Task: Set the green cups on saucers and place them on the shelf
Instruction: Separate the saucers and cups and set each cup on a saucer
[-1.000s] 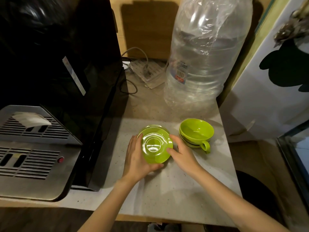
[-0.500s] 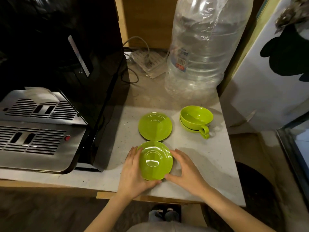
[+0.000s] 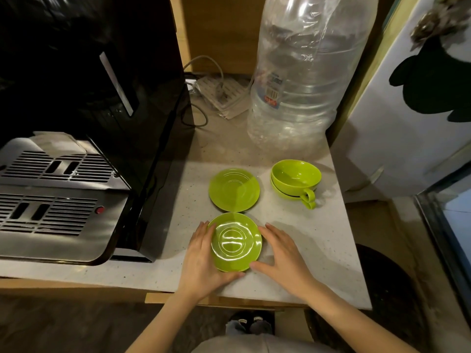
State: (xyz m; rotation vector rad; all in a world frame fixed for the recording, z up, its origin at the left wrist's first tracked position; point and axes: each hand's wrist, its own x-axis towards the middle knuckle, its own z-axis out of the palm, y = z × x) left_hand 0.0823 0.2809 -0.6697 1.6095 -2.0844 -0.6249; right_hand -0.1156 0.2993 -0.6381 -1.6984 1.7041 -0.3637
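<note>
Two green saucers lie on the pale countertop (image 3: 318,250). The far saucer (image 3: 234,189) sits right way up. The near saucer (image 3: 235,242) lies close to the front edge with its foot ring facing up. My left hand (image 3: 201,258) cups its left rim, thumb tucked at the lower edge. My right hand (image 3: 283,253) rests on the counter at its right side, fingers spread and a little off the rim, thumb tip touching the lower right edge. Two green cups (image 3: 295,178) are nested at the back right, handles pointing toward me.
A black and steel coffee machine (image 3: 76,174) fills the left side. A large clear water bottle (image 3: 300,80) stands behind the cups, with a power strip (image 3: 221,94) and cables beside it. A white cabinet (image 3: 407,123) borders the counter on the right.
Both hands carried the top saucer from the stack toward the front edge and lowered it there, leaving the other saucer behind. My right fingers have eased off its rim.
</note>
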